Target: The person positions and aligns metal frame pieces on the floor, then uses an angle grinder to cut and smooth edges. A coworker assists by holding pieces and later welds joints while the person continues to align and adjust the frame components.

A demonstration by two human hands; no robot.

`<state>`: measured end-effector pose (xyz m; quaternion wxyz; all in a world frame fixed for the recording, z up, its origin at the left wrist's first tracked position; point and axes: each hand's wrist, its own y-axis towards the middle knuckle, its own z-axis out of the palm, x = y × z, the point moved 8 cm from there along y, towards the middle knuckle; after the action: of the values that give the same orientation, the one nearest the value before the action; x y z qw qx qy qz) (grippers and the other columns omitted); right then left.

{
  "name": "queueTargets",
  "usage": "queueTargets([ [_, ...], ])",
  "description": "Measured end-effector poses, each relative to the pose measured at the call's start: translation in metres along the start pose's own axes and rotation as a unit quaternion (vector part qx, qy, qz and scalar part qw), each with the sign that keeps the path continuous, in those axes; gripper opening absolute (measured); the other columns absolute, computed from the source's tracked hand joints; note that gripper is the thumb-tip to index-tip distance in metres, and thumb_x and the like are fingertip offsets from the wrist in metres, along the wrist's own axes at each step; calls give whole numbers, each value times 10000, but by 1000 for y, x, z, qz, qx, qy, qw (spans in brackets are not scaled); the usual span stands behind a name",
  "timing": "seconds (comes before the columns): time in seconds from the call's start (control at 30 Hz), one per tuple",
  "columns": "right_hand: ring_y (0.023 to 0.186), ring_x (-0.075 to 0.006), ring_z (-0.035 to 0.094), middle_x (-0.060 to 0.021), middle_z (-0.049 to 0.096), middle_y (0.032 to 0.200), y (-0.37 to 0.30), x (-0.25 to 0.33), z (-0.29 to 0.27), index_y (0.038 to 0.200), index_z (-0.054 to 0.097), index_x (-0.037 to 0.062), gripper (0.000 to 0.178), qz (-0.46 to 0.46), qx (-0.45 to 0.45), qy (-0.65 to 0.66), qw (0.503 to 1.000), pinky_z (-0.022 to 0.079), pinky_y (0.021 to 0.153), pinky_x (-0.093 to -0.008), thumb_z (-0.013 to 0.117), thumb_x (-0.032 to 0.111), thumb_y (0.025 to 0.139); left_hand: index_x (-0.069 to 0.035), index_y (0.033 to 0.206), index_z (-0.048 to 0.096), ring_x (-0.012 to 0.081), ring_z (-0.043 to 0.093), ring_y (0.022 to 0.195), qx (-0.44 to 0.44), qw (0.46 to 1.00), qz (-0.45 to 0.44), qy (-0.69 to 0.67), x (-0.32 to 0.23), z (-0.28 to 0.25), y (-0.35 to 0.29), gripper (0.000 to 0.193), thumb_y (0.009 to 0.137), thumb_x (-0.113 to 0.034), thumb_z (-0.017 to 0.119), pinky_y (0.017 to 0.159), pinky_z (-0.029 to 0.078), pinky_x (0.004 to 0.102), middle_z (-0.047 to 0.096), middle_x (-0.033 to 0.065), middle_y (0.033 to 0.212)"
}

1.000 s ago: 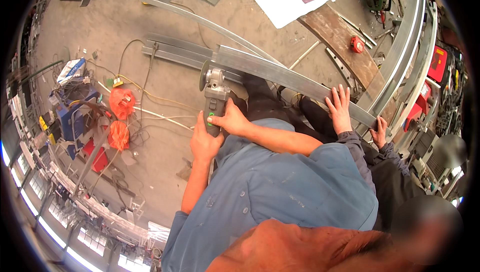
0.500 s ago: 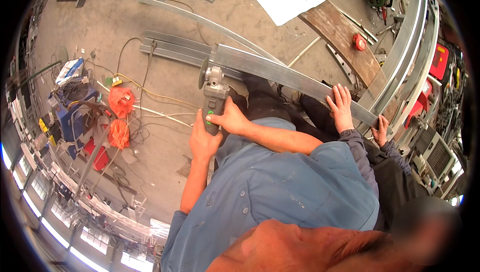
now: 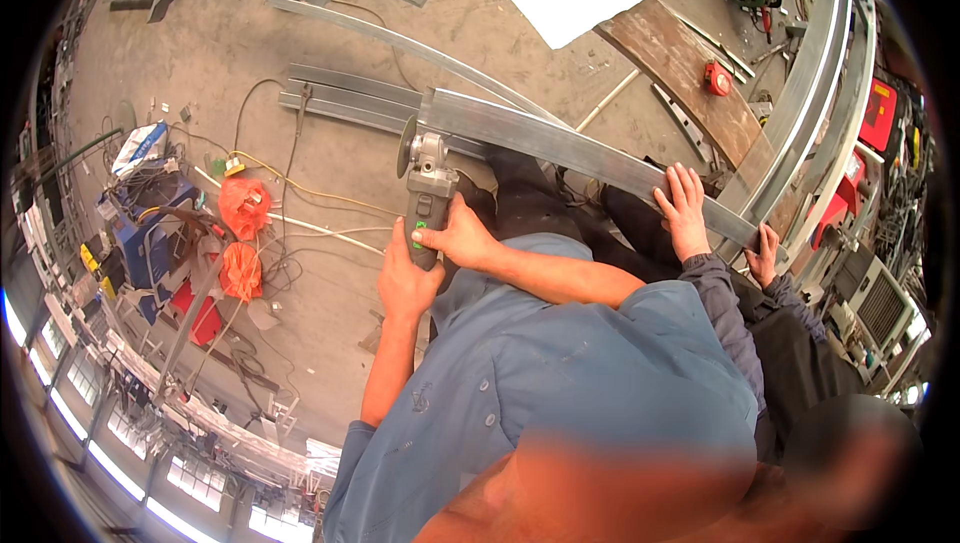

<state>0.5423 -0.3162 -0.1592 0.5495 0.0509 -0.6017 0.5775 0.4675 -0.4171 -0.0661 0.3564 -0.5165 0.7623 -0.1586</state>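
Note:
Both my hands are closed round the body of a grey angle grinder [image 3: 430, 183]. My left hand [image 3: 405, 281] wraps its lower end from the left. From the right, my right hand [image 3: 462, 235] grips the same body, its thumb near a green patch. The grinder's disc [image 3: 407, 146] stands on edge at the upper left, close to the near end of a steel channel [image 3: 560, 143]. Whether disc and steel touch, I cannot tell. Another person's hand [image 3: 685, 211] lies on the channel's right part, and that person's other hand [image 3: 764, 254] holds its far right end.
More steel profiles [image 3: 350, 95] lie beyond the grinder. Cables, orange plastic bags [image 3: 243, 206] and a blue machine [image 3: 160, 233] are on the floor at left. A rusty plank [image 3: 690, 83] carries a red tape measure [image 3: 717, 78]; white paper [image 3: 555, 3] lies at its end.

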Motion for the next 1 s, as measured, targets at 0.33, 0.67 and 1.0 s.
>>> queueTargets([
  [0.33,1199,-230,617,-185,602,1288,-2,2,0,1410,365,-98,794,39,23,-23,999,549,1028,-407,879,192,878,-76,1595,383,440,649,1212,-7,1000,19,9,3,1,1,984,713,-214,796,989,541,498,639,253,1378],
  [0.67,1217,-242,612,-191,593,1301,-2,3,1,1416,362,-99,786,58,19,-25,998,542,1049,-414,873,161,877,-77,1590,392,440,651,1212,-4,1000,24,4,5,2,4,979,708,-215,793,980,545,493,641,256,1373],
  [1.0,1220,-237,609,-186,592,1302,-1,-4,5,1437,344,-100,802,61,23,-11,998,542,1049,-405,867,158,886,-67,1593,382,441,649,1204,9,1000,16,22,2,-2,4,989,707,-214,796,983,543,493,631,250,1381],
])
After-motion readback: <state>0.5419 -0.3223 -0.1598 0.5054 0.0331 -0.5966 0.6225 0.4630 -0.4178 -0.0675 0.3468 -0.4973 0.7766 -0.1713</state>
